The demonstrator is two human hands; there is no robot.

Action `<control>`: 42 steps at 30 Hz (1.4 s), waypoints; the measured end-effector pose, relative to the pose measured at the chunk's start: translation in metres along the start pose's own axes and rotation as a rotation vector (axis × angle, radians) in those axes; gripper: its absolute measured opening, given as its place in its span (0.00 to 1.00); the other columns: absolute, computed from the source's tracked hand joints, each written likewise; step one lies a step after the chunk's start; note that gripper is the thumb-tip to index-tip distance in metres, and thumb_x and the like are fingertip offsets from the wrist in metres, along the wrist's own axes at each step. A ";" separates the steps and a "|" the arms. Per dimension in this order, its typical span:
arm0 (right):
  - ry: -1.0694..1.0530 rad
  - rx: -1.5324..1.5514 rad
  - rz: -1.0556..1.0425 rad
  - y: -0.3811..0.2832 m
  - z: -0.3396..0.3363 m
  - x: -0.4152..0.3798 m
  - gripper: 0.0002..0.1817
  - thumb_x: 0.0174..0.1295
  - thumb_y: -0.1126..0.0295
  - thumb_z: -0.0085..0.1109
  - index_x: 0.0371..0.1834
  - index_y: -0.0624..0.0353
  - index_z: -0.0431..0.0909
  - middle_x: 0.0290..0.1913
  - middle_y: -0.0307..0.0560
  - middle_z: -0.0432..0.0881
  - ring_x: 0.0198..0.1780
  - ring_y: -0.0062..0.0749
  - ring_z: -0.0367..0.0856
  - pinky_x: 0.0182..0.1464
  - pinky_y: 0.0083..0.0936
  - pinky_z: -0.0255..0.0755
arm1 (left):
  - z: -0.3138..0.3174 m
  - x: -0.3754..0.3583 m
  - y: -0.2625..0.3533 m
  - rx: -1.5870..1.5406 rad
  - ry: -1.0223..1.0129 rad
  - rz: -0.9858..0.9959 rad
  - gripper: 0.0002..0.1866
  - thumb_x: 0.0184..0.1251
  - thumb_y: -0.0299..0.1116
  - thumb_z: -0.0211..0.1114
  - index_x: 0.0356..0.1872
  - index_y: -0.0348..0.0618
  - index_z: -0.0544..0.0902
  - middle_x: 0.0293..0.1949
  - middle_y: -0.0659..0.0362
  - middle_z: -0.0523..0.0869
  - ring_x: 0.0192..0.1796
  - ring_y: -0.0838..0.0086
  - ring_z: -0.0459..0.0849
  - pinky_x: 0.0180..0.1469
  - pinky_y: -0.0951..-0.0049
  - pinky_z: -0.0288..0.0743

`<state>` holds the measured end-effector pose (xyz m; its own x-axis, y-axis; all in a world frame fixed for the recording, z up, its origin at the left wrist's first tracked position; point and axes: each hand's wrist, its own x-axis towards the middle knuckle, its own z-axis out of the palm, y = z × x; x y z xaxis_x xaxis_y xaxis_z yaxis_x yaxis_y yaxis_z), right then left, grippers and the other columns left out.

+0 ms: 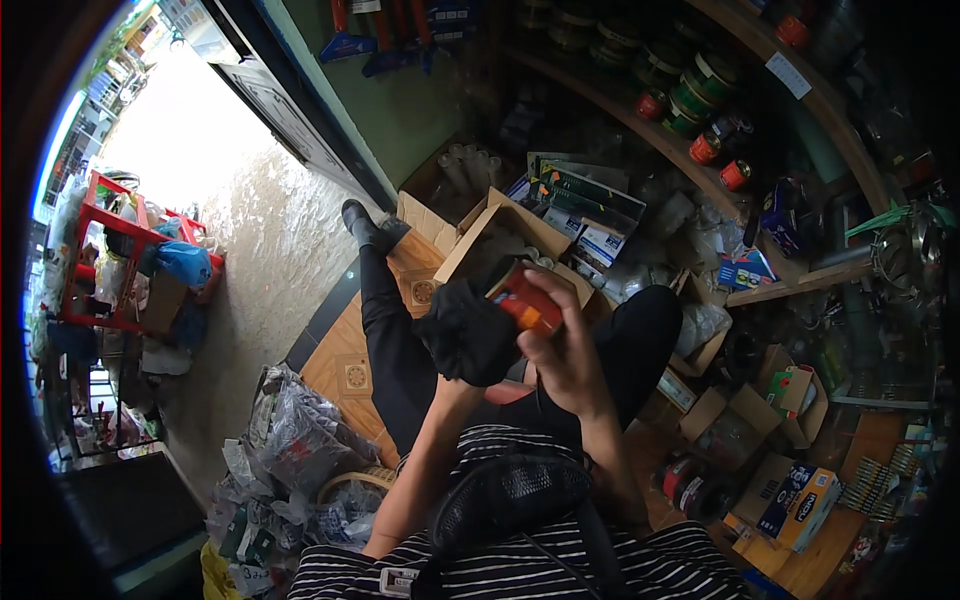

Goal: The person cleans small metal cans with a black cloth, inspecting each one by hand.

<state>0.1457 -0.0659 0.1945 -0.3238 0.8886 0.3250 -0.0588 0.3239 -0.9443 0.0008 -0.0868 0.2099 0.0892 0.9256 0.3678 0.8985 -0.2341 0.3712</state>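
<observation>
A small red and orange tin [532, 303] with a dark top is in the grip of my right hand [572, 345], thumb on the near side and fingers round the far side. Bunched black cloth [462, 332] covers my left hand [455, 385] almost to the wrist and presses against the tin's left end. The fingers under that cloth are hidden. Both hands are above my lap, between my spread legs. Just beyond them stands an open cardboard box [515, 228] with pale cylindrical items inside.
Shelves [640, 125] at the upper right carry stacked green tins [700, 90] and small red tins [735, 175]. Opened cartons [735, 420] and an orange-blue box [795, 502] are on my right. Plastic-wrapped goods [300, 420] lie to my left, near the doorway and a red rack [110, 250].
</observation>
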 end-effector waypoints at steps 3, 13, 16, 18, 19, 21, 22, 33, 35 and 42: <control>-0.118 -0.227 -0.094 -0.006 0.002 0.004 0.41 0.59 0.62 0.73 0.77 0.52 0.65 0.77 0.50 0.66 0.77 0.46 0.66 0.73 0.39 0.65 | 0.029 -0.024 -0.023 -0.459 0.185 0.041 0.09 0.51 0.29 0.69 0.33 0.38 0.80 0.34 0.53 0.79 0.40 0.59 0.82 0.41 0.59 0.75; 0.172 -0.093 0.186 0.023 -0.002 -0.014 0.33 0.64 0.68 0.69 0.73 0.55 0.69 0.67 0.51 0.74 0.59 0.32 0.81 0.57 0.24 0.77 | 0.022 -0.014 -0.028 -2.073 0.314 -0.494 0.24 0.65 0.34 0.64 0.60 0.36 0.74 0.53 0.51 0.82 0.51 0.63 0.84 0.57 0.64 0.81; 0.082 0.105 0.424 0.058 -0.002 -0.025 0.24 0.73 0.62 0.59 0.68 0.60 0.72 0.57 0.46 0.80 0.52 0.22 0.81 0.51 0.18 0.76 | 0.033 -0.023 -0.042 -2.485 0.213 -0.351 0.27 0.69 0.37 0.63 0.67 0.40 0.72 0.60 0.48 0.80 0.61 0.58 0.82 0.64 0.58 0.79; -0.022 0.062 0.370 0.064 0.008 -0.028 0.22 0.73 0.64 0.59 0.67 0.60 0.73 0.54 0.45 0.82 0.52 0.21 0.81 0.52 0.19 0.76 | 0.035 -0.027 -0.037 -1.256 0.243 -0.323 0.25 0.70 0.40 0.61 0.64 0.39 0.73 0.54 0.51 0.83 0.54 0.63 0.84 0.58 0.62 0.82; -0.074 0.041 0.342 0.067 0.012 -0.028 0.21 0.73 0.66 0.59 0.66 0.61 0.73 0.52 0.44 0.83 0.53 0.20 0.81 0.52 0.20 0.75 | 0.040 -0.034 -0.036 -1.478 0.249 -0.431 0.26 0.69 0.40 0.63 0.64 0.38 0.73 0.54 0.51 0.83 0.53 0.64 0.85 0.57 0.63 0.83; -0.030 0.191 0.433 0.071 0.023 -0.035 0.19 0.71 0.73 0.58 0.64 0.62 0.75 0.52 0.45 0.84 0.52 0.21 0.82 0.54 0.21 0.76 | 0.047 -0.047 -0.033 -1.933 0.354 -0.676 0.29 0.66 0.41 0.66 0.64 0.38 0.73 0.52 0.51 0.84 0.51 0.65 0.86 0.55 0.64 0.84; 0.005 0.216 0.365 0.073 0.029 -0.036 0.20 0.69 0.75 0.59 0.64 0.62 0.75 0.52 0.45 0.84 0.51 0.21 0.83 0.54 0.21 0.77 | 0.045 -0.053 -0.034 -1.872 0.367 -0.675 0.30 0.65 0.42 0.68 0.64 0.38 0.73 0.52 0.50 0.84 0.51 0.64 0.86 0.54 0.64 0.84; -0.245 0.493 0.418 0.056 0.032 -0.024 0.35 0.69 0.76 0.61 0.77 0.59 0.58 0.54 0.46 0.84 0.54 0.26 0.83 0.57 0.23 0.78 | 0.052 -0.070 -0.077 -0.815 0.341 -0.207 0.25 0.63 0.23 0.70 0.63 0.35 0.77 0.60 0.47 0.81 0.60 0.63 0.82 0.62 0.66 0.78; -0.267 0.518 0.431 0.063 0.018 -0.033 0.33 0.71 0.74 0.60 0.76 0.58 0.58 0.52 0.46 0.84 0.54 0.25 0.83 0.55 0.20 0.78 | 0.049 -0.072 -0.080 -0.562 0.328 -0.085 0.24 0.63 0.21 0.69 0.61 0.37 0.79 0.59 0.48 0.81 0.59 0.64 0.83 0.62 0.66 0.78; -0.067 0.930 0.457 0.038 0.005 -0.025 0.19 0.74 0.80 0.50 0.66 0.60 0.66 0.54 0.51 0.84 0.54 0.25 0.83 0.55 0.22 0.77 | 0.046 -0.061 -0.088 -0.567 0.113 0.025 0.24 0.57 0.17 0.67 0.58 0.36 0.81 0.53 0.52 0.85 0.56 0.65 0.84 0.61 0.67 0.76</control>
<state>0.1469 -0.0778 0.1500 -0.5486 0.8345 -0.0506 -0.6138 -0.4431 -0.6534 -0.0640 -0.1086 0.1160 0.0332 0.8876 0.4593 0.5235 -0.4069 0.7486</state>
